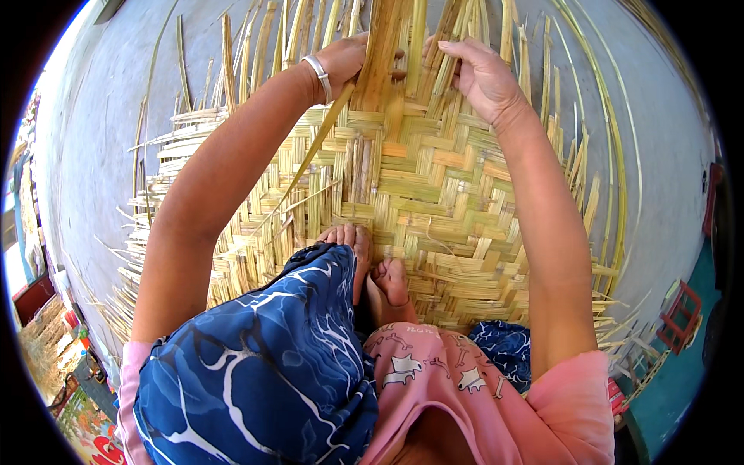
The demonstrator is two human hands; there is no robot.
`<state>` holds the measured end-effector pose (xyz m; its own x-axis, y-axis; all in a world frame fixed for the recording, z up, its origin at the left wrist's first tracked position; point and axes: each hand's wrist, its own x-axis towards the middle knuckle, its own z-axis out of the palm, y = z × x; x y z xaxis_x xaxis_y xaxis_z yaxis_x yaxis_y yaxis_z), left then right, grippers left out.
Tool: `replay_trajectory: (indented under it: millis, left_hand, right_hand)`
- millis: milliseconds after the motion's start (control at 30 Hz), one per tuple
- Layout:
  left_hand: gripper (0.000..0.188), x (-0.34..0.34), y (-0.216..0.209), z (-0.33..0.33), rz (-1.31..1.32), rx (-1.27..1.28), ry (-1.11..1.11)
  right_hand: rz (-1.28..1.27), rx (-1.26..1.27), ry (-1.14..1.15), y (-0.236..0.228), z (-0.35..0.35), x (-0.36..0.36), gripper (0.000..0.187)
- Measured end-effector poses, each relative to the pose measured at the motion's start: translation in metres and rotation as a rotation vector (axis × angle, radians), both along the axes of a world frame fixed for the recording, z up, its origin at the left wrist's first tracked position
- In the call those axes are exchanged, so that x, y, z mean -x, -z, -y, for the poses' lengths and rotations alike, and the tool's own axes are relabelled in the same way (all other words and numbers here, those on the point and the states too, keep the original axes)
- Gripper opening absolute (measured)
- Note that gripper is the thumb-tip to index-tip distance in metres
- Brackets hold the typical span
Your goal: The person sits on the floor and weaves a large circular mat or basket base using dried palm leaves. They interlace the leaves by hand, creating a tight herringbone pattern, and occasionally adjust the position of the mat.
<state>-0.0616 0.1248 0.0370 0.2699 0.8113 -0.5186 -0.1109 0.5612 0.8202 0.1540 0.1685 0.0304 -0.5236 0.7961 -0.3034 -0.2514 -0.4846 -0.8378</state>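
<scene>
A wide woven bamboo mat [418, 178] of yellow-green strips lies on the grey floor under me. My left hand [347, 60], with a silver bangle on the wrist, is closed on a broad brownish bamboo strip [381, 54] at the mat's far unwoven edge. My right hand [480, 71] grips a bundle of loose upright strips [446, 46] just beside it. My bare feet [372, 267] rest on the woven part near me.
Loose strip ends [248, 54] fan out past the mat's far and left edges. Thin long bamboo slivers [612, 132] curve along the right side on the concrete floor [101, 116]. A small red stool [680, 310] stands at the right.
</scene>
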Motion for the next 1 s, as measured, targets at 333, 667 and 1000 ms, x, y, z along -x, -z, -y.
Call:
replay_trajectory:
  millis: [333, 667, 1000]
  left_hand:
    - [0.047, -0.002, -0.003, 0.008, -0.063, -0.109, 0.052]
    - [0.043, 0.005, 0.010, -0.018, -0.304, -0.124, 0.458]
    - [0.024, 0.050, 0.061, -0.056, -1.341, -1.084, 1.253]
  right_hand:
    - [-0.282, 0.179, -0.022, -0.020, -0.003, 0.020, 0.023]
    - [-0.223, 0.011, 0.106, 0.001, 0.008, 0.004, 0.017]
    - [-0.186, 0.196, 0.608, 0.041, 0.071, -0.034, 0.026]
